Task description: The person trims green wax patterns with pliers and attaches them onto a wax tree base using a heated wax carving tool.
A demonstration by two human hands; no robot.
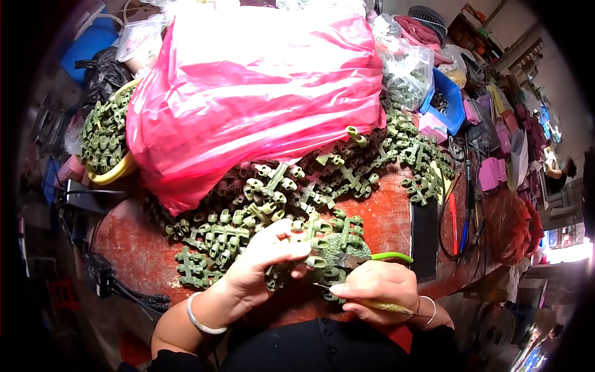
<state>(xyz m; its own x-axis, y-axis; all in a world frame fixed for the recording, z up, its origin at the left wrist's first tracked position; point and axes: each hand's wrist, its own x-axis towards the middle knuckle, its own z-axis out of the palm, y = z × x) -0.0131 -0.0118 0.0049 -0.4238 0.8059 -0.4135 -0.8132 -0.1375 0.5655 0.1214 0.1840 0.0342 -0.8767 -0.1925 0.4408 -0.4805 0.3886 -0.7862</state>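
Note:
My left hand is closed around a green moulded piece with short tube-like ends along its sides. In my right hand is a thin pointed tool with a yellowish handle, its fine metal tip close to the held piece. Just beyond the right fingers lies a hand tool with a bright green handle; its dark jaws rest by a patch of small pale green bits. Many similar green branched pieces are heaped around and behind my left hand.
A large pink plastic bag covers the back of the red worn table. A yellow-rimmed basket of green pieces stands left. To the right are a black flat block, cables, pens and a blue bin. Another person is far right.

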